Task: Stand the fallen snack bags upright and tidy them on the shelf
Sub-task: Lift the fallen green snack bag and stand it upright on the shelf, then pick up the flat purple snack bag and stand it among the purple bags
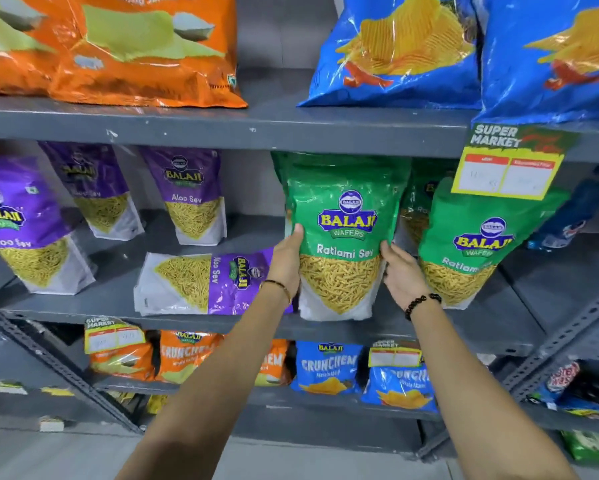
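A green Ratlami Sev bag [343,237] stands upright at the front of the grey middle shelf [118,299]. My left hand [286,261] presses its left edge and my right hand [400,275] is against its right edge, so the bag is held between both. Just left of it a purple Aloo Sev bag [201,284] lies flat on its side, partly behind my left wrist. Three more purple Aloo Sev bags [190,195] stand upright further left and back. Another green Ratlami Sev bag [471,247] stands to the right, with more green bags behind.
Orange bags [142,53] and blue chip bags [402,53] fill the top shelf. A yellow price tag [509,164] hangs from the top shelf edge at right. Small orange and blue Crunchem bags [329,367] sit on the lower shelf. A slotted metal upright [568,327] frames the right.
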{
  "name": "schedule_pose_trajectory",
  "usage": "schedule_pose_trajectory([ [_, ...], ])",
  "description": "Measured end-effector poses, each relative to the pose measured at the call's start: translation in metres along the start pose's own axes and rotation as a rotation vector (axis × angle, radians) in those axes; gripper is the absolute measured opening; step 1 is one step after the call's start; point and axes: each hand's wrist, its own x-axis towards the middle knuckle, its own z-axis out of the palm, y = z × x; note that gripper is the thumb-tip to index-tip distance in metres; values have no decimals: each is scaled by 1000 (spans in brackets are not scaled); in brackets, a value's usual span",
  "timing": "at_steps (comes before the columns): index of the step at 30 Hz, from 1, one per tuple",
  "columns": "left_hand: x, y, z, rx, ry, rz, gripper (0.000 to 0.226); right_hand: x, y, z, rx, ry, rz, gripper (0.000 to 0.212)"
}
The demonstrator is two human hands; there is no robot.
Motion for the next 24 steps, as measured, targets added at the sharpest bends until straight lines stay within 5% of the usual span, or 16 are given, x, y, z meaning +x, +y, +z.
schedule_pose_trajectory([
  [5,38,2,5,-20,-61,27,41,34,1,5,5,131,-22,57],
  [15,73,-6,-17,96,-137,48,35,57,18,11,65,320,-28,53],
  [24,112,27,-136,474,-36,174,25,28,53,52,14,703,-38,38],
])
